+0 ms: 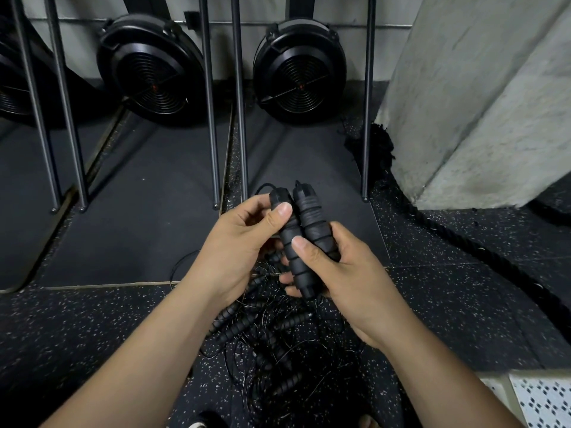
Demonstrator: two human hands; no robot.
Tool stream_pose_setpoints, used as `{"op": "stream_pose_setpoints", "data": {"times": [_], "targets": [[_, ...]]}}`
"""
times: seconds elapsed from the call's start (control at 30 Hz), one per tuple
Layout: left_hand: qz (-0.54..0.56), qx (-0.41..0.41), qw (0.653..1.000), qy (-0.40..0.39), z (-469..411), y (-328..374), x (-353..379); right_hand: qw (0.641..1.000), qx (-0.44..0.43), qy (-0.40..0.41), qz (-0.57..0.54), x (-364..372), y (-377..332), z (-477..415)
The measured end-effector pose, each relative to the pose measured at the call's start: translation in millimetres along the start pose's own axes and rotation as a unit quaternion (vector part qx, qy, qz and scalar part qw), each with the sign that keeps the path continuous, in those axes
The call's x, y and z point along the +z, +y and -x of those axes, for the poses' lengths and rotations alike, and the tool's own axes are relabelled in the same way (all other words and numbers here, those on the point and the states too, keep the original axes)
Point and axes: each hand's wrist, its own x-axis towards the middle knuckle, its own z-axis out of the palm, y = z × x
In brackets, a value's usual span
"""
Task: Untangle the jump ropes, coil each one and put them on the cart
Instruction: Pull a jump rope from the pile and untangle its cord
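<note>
Speckled floor: tangled ropes beneath hands; thick battle rope right.

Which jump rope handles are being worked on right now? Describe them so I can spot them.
Find the grey pillar at right, then look left to both hands. The pair of black ribbed handles is held side by side, upright, unlike the others lying in the tangle on the floor.

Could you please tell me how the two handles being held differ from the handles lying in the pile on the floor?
The held handles stand side by side, roughly upright, gripped by the left hand and right hand; the floor handles lie scattered at different angles. One held handle has cord wound round it, while the floor handles sit among loose, tangled cord. All are black, ridged grips.
</note>
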Motion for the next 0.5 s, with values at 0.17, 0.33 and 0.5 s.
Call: {"op": "stream_pose_setpoints", "data": {"times": [0.17, 0.33, 0.5], "targets": [[0.008, -0.001, 1.0, -0.001, 0, -2, 2, 1.0, 0.005, 0.001, -0.007, -2, -2, 1], [-0.085, 0.046, 0.995, 0.016, 1, 0, -1, 0.999, 0.028, -0.035, 0.009, -5, -6, 1], [-0.337, 0.204, 0.896, 0.204, -5, 7, -10, 0.991, 0.09, -0.104, -0.007, -17, -17, 1]]}}
